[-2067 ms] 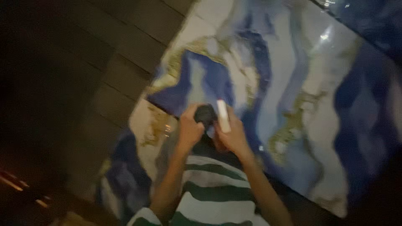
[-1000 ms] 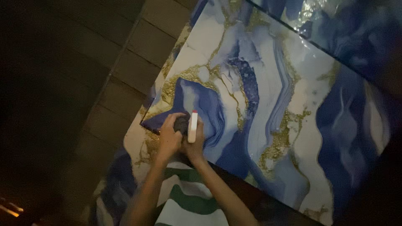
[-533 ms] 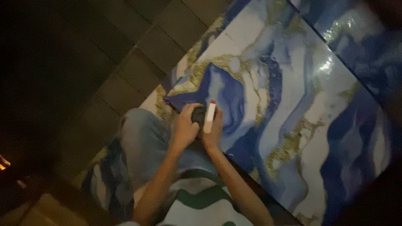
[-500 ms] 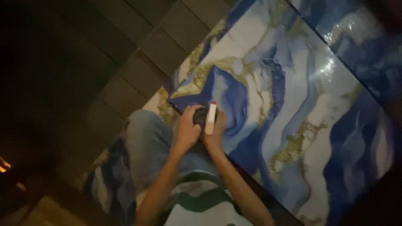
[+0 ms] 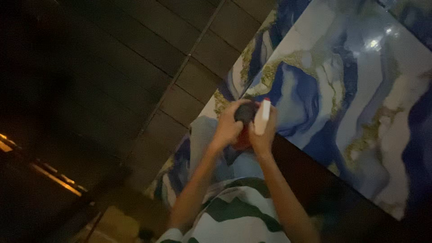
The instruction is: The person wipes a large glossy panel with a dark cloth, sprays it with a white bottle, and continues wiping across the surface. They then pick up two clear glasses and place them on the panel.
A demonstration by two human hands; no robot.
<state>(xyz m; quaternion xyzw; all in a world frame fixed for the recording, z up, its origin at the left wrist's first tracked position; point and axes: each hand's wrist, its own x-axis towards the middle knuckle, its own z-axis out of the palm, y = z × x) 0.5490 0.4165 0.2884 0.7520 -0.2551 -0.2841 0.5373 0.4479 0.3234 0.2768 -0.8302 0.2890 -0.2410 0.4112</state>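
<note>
My left hand (image 5: 227, 128) is closed around a small dark round object (image 5: 245, 112), with something reddish showing just beneath it. My right hand (image 5: 264, 135) grips a slim white tube-like item (image 5: 262, 118) with a red tip, held upright right beside the dark object. Both hands meet at the near edge of a glossy blue, white and gold marbled table top (image 5: 360, 103). My forearms reach up from a green-and-white striped shirt (image 5: 234, 216).
Dark floor tiles (image 5: 148, 58) fill the left half of the view. A knee in blue-grey trousers (image 5: 202, 135) sits below the hands. A dark table edge (image 5: 315, 175) runs diagonally to the lower right. The scene is dim.
The view has swung, so the hands sit at the table's near edge rather than over it. Both hands keep the same grips on the dark object and white item.
</note>
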